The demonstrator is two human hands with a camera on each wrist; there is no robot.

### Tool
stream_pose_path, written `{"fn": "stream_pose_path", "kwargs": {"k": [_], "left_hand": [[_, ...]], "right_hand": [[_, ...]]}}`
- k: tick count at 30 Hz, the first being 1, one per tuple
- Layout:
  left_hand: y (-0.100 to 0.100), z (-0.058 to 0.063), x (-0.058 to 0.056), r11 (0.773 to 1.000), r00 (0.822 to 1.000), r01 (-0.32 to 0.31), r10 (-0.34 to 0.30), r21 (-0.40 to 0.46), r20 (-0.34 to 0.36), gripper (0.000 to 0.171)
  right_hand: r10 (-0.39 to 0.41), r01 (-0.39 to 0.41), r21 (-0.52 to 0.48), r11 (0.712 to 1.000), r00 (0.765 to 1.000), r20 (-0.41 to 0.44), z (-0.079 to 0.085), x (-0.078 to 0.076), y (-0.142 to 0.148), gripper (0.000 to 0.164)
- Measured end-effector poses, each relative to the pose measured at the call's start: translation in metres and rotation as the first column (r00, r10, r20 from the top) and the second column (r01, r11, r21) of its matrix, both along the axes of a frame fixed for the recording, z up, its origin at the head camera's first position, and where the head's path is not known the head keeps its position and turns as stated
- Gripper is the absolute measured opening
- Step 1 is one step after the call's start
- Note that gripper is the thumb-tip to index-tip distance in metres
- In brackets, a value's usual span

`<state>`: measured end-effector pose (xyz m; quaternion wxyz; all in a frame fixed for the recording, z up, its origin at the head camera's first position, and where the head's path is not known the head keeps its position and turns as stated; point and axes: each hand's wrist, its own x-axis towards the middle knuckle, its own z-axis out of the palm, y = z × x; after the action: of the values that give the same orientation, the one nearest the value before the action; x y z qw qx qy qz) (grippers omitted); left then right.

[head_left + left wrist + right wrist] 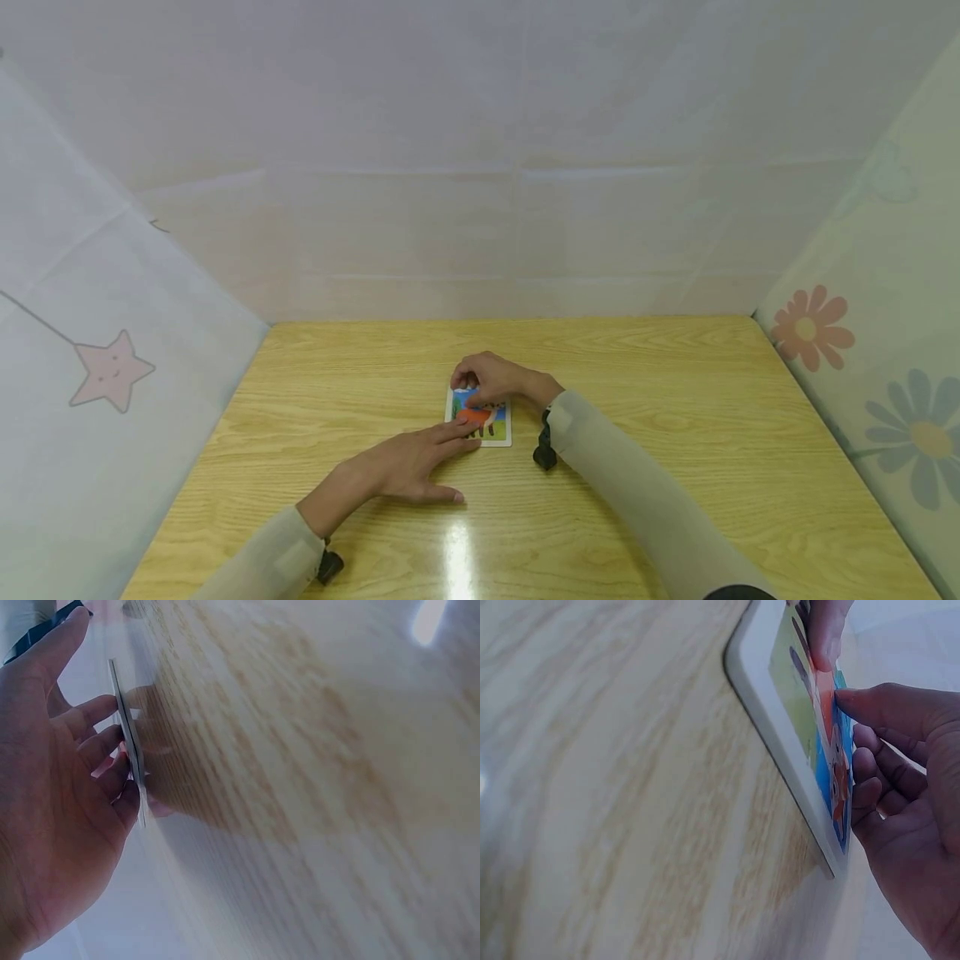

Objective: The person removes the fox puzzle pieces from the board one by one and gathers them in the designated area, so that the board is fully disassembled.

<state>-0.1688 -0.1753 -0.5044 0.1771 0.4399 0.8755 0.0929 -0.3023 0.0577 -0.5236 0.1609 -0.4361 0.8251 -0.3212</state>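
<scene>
Left hand (412, 462), fingers straight, part-hides board (497, 430) on bench (675, 400); right hand (495, 377) curls at board's far edge, grip unclear. Left-wrist view: board edge-on.

Your sleeves (626, 479) are cream, the card (498, 427) white-bordered with blue, orange and green, the wood-grained table (637, 375) yellow, the star (112, 372) pink.

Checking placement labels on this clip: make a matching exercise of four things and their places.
1. Bare left hand
2. Bare right hand
3. White-bordered rectangular picture board
4. Pink printed star

A. At the board's far edge
B. On the pale left wall
C. Over the board's near left corner
D. On the yellow wood-grain table, partly covered by both hands

Pairs: 1-C; 2-A; 3-D; 4-B
</scene>
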Motion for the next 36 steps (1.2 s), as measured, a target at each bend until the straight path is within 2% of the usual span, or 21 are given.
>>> {"fn": "stream_pose_path", "kwargs": {"k": [14, 29, 33, 34, 36], "left_hand": [[0.000, 0.001, 0.000, 1.000, 1.000, 0.006, -0.006, -0.006, -0.007, 0.085], [-0.001, 0.001, 0.001, 1.000, 1.000, 0.008, -0.008, 0.001, -0.018, 0.085], [-0.002, -0.002, 0.000, 0.999, 0.999, 0.024, -0.024, 0.025, -0.027, 0.085], [-0.004, -0.010, -0.002, 0.998, 0.999, 0.033, -0.031, 0.059, -0.030, 0.085], [-0.004, -0.010, -0.003, 0.997, 0.998, 0.044, -0.041, 0.063, -0.043, 0.085]], "right_hand": [[-0.016, 0.016, 0.008, 1.000, 1.000, 0.024, 0.003, 0.001, -0.001, 0.031], [-0.024, 0.028, -0.046, 0.999, 0.997, 0.072, -0.001, 0.002, 0.001, 0.029], [-0.018, 0.024, -0.071, 0.997, 0.997, 0.081, -0.001, 0.003, 0.002, 0.030], [-0.016, 0.022, -0.076, 0.997, 0.997, 0.080, -0.002, 0.002, 0.002, 0.029], [-0.013, 0.019, -0.085, 0.996, 0.997, 0.075, -0.001, 0.002, 0.002, 0.029]]}}
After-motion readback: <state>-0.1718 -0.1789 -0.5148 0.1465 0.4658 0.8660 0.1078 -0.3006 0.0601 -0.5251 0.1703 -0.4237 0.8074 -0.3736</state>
